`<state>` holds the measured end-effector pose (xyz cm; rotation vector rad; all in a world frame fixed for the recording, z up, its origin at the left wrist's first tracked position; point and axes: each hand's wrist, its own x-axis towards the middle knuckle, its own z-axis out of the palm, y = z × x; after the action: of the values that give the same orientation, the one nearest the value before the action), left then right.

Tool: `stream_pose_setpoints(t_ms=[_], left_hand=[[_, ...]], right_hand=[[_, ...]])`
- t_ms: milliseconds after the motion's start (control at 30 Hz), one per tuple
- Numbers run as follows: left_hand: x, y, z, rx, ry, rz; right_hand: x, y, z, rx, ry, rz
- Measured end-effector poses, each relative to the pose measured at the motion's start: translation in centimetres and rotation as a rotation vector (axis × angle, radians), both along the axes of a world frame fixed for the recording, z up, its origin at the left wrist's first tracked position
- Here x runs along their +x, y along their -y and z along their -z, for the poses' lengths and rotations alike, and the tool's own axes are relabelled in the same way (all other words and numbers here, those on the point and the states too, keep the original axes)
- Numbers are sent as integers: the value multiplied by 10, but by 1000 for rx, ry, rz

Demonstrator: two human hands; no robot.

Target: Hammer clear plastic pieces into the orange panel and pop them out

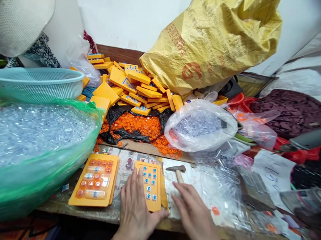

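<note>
Two hands: left hand (137, 203), fingers splayed, on the yellow panel (156, 185); right hand (194, 210), fingers loosely parted, could through haste knock the hammer (179, 175) (at eleven o'clock).

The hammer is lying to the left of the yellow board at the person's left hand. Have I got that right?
Not quite: the hammer lies to the right of the yellow board at the person's left hand, as the head view shows.
</note>
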<state>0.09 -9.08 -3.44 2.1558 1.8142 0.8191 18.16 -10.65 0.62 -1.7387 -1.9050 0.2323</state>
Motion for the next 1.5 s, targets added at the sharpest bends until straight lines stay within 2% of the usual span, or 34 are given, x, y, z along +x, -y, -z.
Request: stream_pose_setpoints(t_ms=[100, 233, 333, 433, 533, 667, 733, 800, 867, 933, 967, 1033, 1133, 1200, 1333, 1400, 1500], left_hand=[[8, -14, -25, -206, -83, 16], [-5, -35, -67, -551, -256, 255], [-10, -50, -88, -641, -373, 369], [-6, -65, -99, -679, -528, 437], [-2, -79, -102, -641, -718, 572], [1, -87, -88, -477, -792, 726], [3, -84, -77, -360, -722, 781], [3, -81, -70, -276, -607, 884], [-1, -80, -70, -251, -456, 1021], [-11, -85, -76, -235, -311, 1090], [-18, -92, -79, -224, -268, 1087], [-34, -112, -86, -187, -264, 958], [-54, -153, -88, -132, -334, 588], [-60, -178, -84, -111, -319, 412], [-57, -210, -70, -148, -272, 246], [-52, -218, -65, -184, -252, 187], [-46, -224, -64, -225, -209, 116]], right_hand=[[-17, 5, 13, 134, -66, -13], [-22, -21, -1, 198, -94, -17], [-16, -46, -16, 79, -10, -142], [-13, -59, -23, -54, 110, -221], [-8, -59, -18, -94, 177, -212], [7, -54, -2, -73, 207, -108], [14, -53, 5, -41, 184, -40], [15, -50, 9, -15, 139, -29], [11, -42, 9, -5, 88, -88], [2, -30, 7, -33, 38, -182], [-3, -24, 7, -63, 19, -228], [-12, -13, 7, -134, 2, -296], [-18, -5, 10, -197, 29, -318], [-19, -5, 11, -221, 61, -314], [-17, -3, 7, -229, 116, -343], [-15, 2, 6, -162, 122, -300], [-5, 12, 9, 1, 168, -33]])
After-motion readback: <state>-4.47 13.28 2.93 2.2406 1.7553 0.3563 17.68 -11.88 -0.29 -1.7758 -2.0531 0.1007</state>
